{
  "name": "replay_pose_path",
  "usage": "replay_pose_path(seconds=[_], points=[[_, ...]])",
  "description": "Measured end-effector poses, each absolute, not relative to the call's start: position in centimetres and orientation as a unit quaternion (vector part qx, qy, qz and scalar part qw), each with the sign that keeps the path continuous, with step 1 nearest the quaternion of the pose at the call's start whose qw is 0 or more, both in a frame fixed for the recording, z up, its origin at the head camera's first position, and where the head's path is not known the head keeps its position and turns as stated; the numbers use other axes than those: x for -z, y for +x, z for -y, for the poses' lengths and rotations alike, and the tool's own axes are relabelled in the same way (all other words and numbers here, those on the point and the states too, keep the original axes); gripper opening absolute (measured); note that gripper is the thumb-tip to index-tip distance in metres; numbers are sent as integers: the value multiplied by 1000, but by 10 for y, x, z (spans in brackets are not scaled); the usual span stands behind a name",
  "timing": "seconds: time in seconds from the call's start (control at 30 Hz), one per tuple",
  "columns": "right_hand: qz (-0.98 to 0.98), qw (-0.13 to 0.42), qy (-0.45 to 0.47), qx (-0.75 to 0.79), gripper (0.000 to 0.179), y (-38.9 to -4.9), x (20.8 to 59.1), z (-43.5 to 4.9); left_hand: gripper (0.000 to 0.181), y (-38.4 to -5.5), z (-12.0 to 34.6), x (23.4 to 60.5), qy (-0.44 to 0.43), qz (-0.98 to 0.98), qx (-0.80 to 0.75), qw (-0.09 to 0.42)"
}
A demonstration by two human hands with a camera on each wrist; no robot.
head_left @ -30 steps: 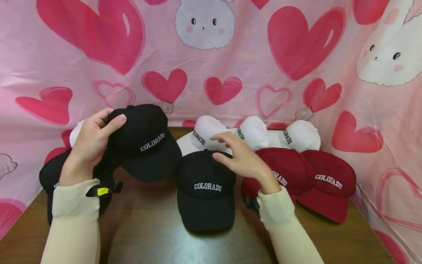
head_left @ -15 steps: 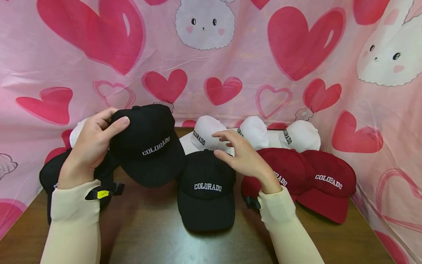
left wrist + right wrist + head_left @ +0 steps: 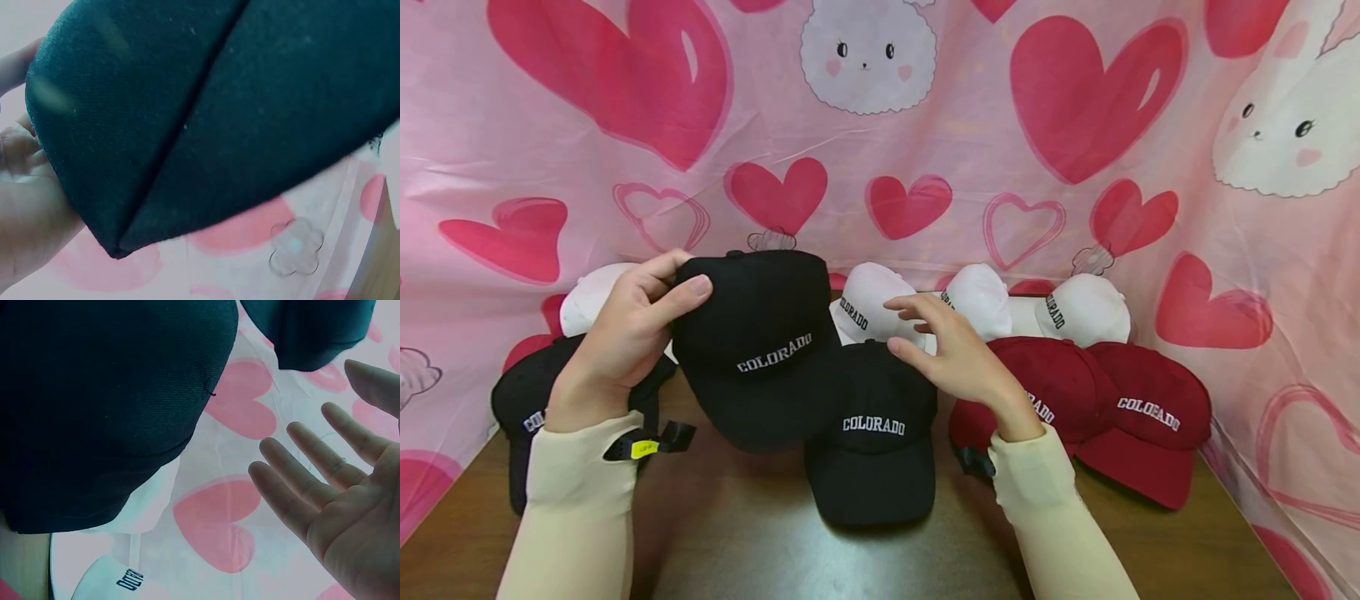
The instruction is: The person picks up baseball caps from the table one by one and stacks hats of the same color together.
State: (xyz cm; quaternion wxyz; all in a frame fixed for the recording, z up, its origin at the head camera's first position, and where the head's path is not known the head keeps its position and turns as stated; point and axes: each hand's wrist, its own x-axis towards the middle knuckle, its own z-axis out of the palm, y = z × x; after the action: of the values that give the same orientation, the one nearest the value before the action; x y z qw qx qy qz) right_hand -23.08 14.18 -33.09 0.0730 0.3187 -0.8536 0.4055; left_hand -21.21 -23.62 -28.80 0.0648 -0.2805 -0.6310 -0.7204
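My left hand [image 3: 625,325] grips a black baseball cap [image 3: 760,312] at the left of its crown, thumb across the front. The cap hangs raised, brim down and tilted, with white COLORADO lettering facing me. In the left wrist view its dark fabric [image 3: 206,119] fills most of the picture. The held cap's brim overlaps a second black cap [image 3: 872,475], which rests on the table with its brim toward me. Over that cap's crown, my right hand [image 3: 955,354] hovers with relaxed fingers. The right wrist view shows its fingers [image 3: 300,472] spread, holding nothing.
Two red caps [image 3: 1150,417] overlap at the right. Behind stand several white caps [image 3: 1082,308], another white cap [image 3: 587,296] at the back left. Another black cap [image 3: 527,383] lies behind my left forearm. A pink heart-print cloth [image 3: 970,125] walls in the wooden table [image 3: 737,533].
My left hand has carried the black cap right and slightly down, so its brim now overlaps the middle cap. More of the left white cap shows. The right hand has barely moved.
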Motion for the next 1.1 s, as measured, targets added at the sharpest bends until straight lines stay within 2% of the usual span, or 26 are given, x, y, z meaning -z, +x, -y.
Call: replay_pose_path(seconds=[0.23,0.5,0.73,1.1], points=[[839,66,325,-431,59,-230,329,-142,15,-212,218,292,-328,634,700,3],[834,47,314,-451,68,-227,327,-143,11,-215,194,300,-333,660,672,-42],[826,40,327,-457,53,-227,328,-144,9,-219,178,309,-331,680,651,-70],[841,-14,313,-441,27,-224,325,-149,13,-226,162,323,-308,694,639,-120]])
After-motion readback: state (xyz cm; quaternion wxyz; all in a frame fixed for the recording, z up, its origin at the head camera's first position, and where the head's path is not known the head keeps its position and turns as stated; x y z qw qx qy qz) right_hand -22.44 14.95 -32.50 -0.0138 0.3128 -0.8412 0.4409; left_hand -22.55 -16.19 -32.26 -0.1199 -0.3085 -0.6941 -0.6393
